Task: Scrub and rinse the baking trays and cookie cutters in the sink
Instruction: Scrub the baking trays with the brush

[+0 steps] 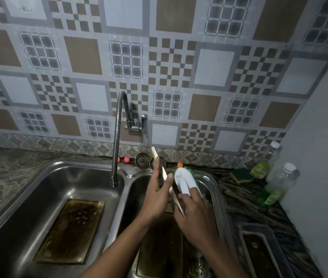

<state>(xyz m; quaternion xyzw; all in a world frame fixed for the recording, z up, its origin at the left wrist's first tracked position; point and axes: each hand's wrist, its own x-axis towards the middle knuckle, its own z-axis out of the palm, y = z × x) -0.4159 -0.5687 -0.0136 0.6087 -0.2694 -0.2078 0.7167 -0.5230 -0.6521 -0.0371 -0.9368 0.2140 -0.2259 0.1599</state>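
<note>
One tray (154, 153) is mid-scrub, left hand (156, 194) flat against it, right hand (195, 215) gripping brush (183, 181); left tray (70, 229) (8 o'clock), low tray (159, 247) (6) and counter tray (259, 249) (4) look unwashed.

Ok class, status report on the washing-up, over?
Left hand flat against upright tray over right basin. Right hand grips scrub brush beside it. Second tray lies in left basin; spout clear, no stream seen.
</note>
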